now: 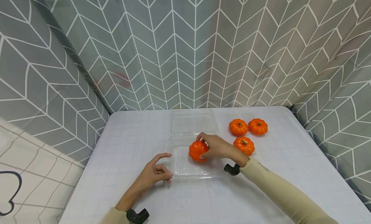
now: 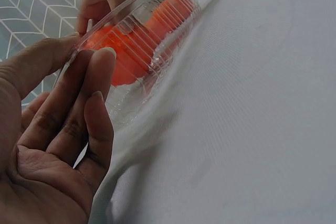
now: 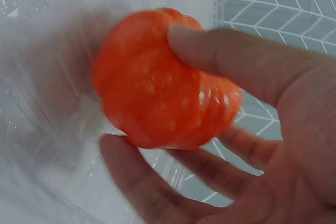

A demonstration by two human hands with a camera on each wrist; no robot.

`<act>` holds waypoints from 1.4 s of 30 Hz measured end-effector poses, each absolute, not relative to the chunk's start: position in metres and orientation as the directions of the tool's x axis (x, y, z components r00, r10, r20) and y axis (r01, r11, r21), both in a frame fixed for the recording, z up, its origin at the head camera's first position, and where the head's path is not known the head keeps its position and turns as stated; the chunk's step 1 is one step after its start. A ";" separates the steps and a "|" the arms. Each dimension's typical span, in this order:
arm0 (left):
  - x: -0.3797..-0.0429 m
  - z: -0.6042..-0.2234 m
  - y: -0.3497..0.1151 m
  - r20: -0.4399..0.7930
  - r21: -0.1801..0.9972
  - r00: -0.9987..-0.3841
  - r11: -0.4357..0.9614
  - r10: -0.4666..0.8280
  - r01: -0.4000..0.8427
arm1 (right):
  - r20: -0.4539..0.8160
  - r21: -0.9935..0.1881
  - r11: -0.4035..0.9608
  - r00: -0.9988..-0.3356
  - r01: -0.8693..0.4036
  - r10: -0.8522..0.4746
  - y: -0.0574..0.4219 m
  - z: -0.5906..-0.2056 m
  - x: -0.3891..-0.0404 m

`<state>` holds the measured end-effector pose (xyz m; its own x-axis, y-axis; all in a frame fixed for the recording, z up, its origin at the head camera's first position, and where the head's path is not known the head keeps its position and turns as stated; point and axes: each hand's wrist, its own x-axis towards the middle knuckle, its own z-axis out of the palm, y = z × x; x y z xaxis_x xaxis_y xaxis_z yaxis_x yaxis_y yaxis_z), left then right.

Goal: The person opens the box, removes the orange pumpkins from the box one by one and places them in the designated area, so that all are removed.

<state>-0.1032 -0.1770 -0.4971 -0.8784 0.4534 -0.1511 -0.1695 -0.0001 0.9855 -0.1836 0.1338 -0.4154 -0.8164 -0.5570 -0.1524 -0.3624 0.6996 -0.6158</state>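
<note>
A small orange pumpkin is in my right hand, over the base of a clear plastic clamshell container. The right wrist view shows the thumb on one side of the ribbed pumpkin and the fingers curled round the other. My left hand is at the container's left side, fingertips right at its edge and thumb and index finger spread apart. From the left wrist, the container's ridged wall shows beyond the left hand, orange showing through it.
Three more orange pumpkins sit right of the container: one at the back, one beside it and one nearer. The container's lid lies open toward the back of the white table. Patterned curtains surround the table.
</note>
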 end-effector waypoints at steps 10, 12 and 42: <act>-0.104 -0.498 -0.177 -0.156 0.985 -0.881 0.006 0.447 -0.171 | -0.093 -0.594 0.664 -0.781 -0.454 -0.617 0.123 -0.420 -0.178; -0.104 -0.499 -0.177 -0.160 0.985 -0.881 0.007 0.446 -0.175 | -0.108 -0.604 0.659 -0.773 -0.449 -0.626 0.122 -0.421 -0.178; -0.104 -0.497 -0.177 -0.158 0.983 -0.879 -0.011 0.449 -0.182 | -0.164 -0.634 0.605 -0.682 -0.481 -0.713 0.118 -0.424 -0.177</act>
